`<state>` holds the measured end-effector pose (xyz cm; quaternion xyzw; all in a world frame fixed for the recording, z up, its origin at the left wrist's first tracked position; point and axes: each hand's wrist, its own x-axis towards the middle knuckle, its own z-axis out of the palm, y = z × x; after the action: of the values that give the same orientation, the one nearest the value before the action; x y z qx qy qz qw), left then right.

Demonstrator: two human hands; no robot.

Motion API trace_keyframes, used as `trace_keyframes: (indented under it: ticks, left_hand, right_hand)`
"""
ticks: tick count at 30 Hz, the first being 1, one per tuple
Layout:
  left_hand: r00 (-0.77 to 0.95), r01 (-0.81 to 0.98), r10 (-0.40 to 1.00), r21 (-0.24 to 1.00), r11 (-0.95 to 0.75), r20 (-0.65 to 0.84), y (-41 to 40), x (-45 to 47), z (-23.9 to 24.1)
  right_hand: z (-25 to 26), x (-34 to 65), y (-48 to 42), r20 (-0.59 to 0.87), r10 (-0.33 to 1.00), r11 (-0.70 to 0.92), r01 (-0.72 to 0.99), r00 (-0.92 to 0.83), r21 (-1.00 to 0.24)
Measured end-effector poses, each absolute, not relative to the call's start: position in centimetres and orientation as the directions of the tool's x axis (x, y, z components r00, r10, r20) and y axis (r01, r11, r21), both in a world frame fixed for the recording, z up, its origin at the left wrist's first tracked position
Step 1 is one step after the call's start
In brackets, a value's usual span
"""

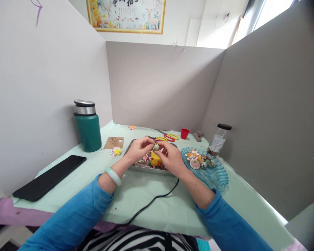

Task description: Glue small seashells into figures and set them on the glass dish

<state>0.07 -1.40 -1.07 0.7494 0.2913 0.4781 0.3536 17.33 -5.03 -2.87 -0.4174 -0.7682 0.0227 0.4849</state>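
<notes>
Both hands meet over a shallow metal tray (143,169). My left hand (139,150) and my right hand (172,157) pinch a small greenish speckled shell (156,147) between their fingertips. Right below the shell is a bright yellow object (156,159), its kind not clear. Around it in the tray lie small shell-like pieces in red, white and brown; my hands hide part of them. To the right of my right hand, a blue ribbed glass plate (222,183) bears several speckled shells (204,164), a pink scallop shell (194,163) and orange pieces.
Scissors with yellow and red handles (170,137) lie behind the tray, near a red cup (184,134). A clear jar (219,139) leans at right. At left are a green flask (87,130), a black phone-like slab (51,177) and a brown card (114,143). A black cable (154,199) crosses the front.
</notes>
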Motion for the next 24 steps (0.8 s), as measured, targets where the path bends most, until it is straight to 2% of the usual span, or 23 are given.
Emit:
trace_keyframes:
  ticks: [12, 24]
  left_hand:
    - [0.480, 0.113, 0.729, 0.790, -0.602, 0.487, -1.64, 0.05, -1.16]
    - [0.439, 0.168, 0.677, 0.686, -0.708, 0.591, -1.78, 0.26, -1.23]
  right_hand:
    - [-2.86, 17.32, -4.82, 0.739, 0.656, 0.656, 0.600, -0.152, -0.458]
    - [-2.91, 17.35, -4.71, 0.755, 0.637, 0.639, 0.656, -0.159, -0.401]
